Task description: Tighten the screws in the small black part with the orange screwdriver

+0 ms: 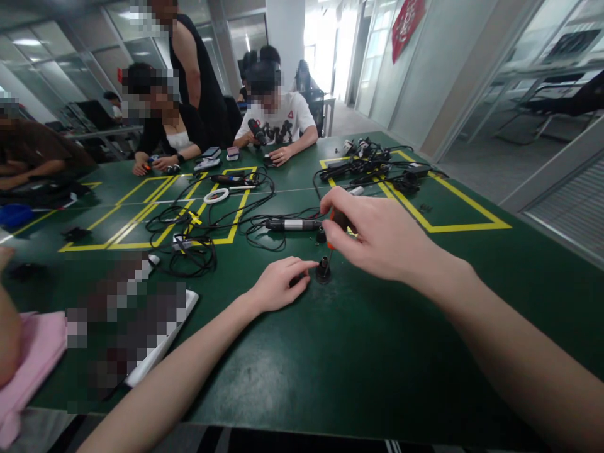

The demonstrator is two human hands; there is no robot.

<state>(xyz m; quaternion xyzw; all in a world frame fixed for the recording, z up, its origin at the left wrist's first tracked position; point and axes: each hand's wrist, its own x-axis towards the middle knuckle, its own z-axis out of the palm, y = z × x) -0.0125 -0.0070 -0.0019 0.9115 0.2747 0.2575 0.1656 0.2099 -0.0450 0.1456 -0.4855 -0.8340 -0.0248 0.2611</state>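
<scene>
My right hand (372, 229) is wrapped round the orange and dark handle of a screwdriver (340, 221), whose thin shaft points down. Below its tip a small dark round part (323, 272) stands upright on the green table (264, 377). My left hand (283, 282) is just left of that part, index finger stretched to its top edge, thumb and other fingers apart. Behind the part sits another small black piece (321, 235), close to a black and silver cylindrical tool (292, 224) lying on its side.
Black cables (189, 251) tangle at the left, and more cables and adapters (363, 163) lie at the back right. A white-edged tray (163, 340) and pink cloth (40, 352) are at the left. Several people sit or stand beyond; one holds a power tool (257, 132).
</scene>
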